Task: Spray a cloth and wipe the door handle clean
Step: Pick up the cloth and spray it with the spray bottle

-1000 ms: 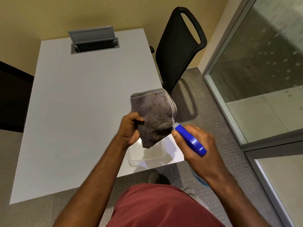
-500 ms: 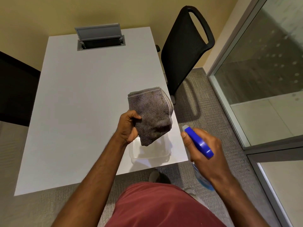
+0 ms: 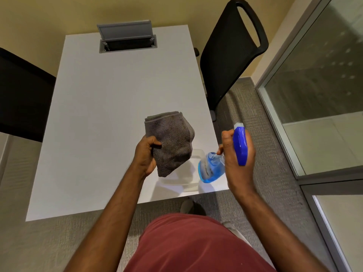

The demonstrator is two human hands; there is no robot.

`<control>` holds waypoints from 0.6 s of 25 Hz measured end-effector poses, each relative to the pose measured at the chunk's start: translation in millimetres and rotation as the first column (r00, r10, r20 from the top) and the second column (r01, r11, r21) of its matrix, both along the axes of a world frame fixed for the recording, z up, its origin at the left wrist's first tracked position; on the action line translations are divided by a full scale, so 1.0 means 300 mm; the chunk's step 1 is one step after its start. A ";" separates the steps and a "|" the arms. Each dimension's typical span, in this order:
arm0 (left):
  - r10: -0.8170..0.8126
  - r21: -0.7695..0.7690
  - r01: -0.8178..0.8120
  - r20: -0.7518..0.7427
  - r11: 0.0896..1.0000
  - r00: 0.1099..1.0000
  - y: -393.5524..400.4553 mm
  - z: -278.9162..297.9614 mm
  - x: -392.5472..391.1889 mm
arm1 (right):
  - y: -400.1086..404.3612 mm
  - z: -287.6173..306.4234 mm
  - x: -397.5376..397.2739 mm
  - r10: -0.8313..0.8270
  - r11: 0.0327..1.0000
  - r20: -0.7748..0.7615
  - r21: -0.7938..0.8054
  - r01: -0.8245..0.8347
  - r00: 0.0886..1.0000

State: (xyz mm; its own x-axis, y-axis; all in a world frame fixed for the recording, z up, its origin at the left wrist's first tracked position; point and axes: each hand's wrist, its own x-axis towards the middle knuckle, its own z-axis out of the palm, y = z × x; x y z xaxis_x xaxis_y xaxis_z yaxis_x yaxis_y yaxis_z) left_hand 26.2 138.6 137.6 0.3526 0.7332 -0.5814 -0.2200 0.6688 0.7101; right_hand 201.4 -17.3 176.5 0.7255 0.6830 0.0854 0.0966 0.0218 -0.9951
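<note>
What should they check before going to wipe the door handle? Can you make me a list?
1. Cloth held in left hand: ok.
2. Cloth damp from spraying: cannot tell.
3. Spray bottle still in right hand, so that hand is not free: not ok.
4. Spot to put the bottle down, white table: ok.
5. Door handle in sight: not ok, only glass panels show.

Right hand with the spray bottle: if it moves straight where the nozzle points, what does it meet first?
Probably nothing near: the right hand aims the bottle away over carpet, right of the cloth. Depth is unclear.
</note>
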 end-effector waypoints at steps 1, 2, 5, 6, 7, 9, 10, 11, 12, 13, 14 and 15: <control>0.009 0.006 -0.009 -0.004 1.000 1.000 0.001 -0.004 -0.012 | 0.024 -0.031 -0.007 0.009 1.000 0.006 0.003 -0.009 1.000; 0.019 0.012 -0.019 -0.007 1.000 1.000 0.002 -0.007 -0.023 | 0.047 -0.063 -0.015 0.027 1.000 0.021 -0.008 -0.027 0.999; 0.045 0.025 -0.045 -0.024 0.999 0.999 0.001 -0.016 -0.051 | 0.102 -0.166 -0.035 0.100 0.994 0.069 -0.049 -0.096 0.993; 0.054 0.029 -0.053 -0.026 0.998 0.998 -0.001 -0.019 -0.059 | 0.115 -0.202 -0.037 0.123 0.991 0.085 -0.066 -0.118 0.989; 0.059 0.031 -0.058 -0.029 0.998 0.998 -0.002 -0.021 -0.065 | 0.126 -0.239 -0.038 0.144 0.987 0.092 -0.091 -0.135 0.985; 0.063 0.034 -0.062 -0.022 0.997 0.998 -0.001 -0.024 -0.077 | 0.140 -0.301 -0.037 0.176 0.975 0.083 -0.153 -0.162 0.981; 0.063 0.034 -0.063 -0.011 0.997 0.998 -0.002 -0.024 -0.081 | 0.145 -0.326 -0.034 0.190 0.968 0.075 -0.181 -0.174 0.979; 0.065 0.029 -0.065 -0.008 0.997 0.998 -0.002 -0.025 -0.085 | 0.149 -0.347 -0.029 0.200 0.963 0.069 -0.200 -0.183 0.977; 0.071 0.023 -0.071 -0.011 0.997 0.997 -0.002 -0.026 -0.088 | 0.153 -0.365 -0.023 0.207 0.959 0.067 -0.213 -0.188 0.976; 0.079 0.019 -0.078 -0.021 0.997 0.997 -0.001 -0.028 -0.090 | 0.155 -0.380 -0.018 0.213 0.956 0.067 -0.222 -0.194 0.975; 0.083 0.017 -0.083 -0.027 0.996 0.996 -0.003 -0.029 -0.090 | 0.155 -0.394 -0.013 0.222 0.952 0.066 -0.230 -0.201 0.973; 0.085 0.015 -0.085 -0.030 0.996 0.996 -0.004 -0.031 -0.089 | 0.153 -0.407 -0.008 0.232 0.948 0.064 -0.239 -0.211 0.971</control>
State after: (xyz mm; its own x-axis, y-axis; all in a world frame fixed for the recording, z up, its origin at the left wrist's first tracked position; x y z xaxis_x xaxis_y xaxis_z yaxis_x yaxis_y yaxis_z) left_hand -0.5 137.5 128.5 0.2707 0.7675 -0.5811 -0.2534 0.6391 0.7262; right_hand 198.8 28.8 54.3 0.5504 0.8342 -0.0339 0.2051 -0.1745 -0.9631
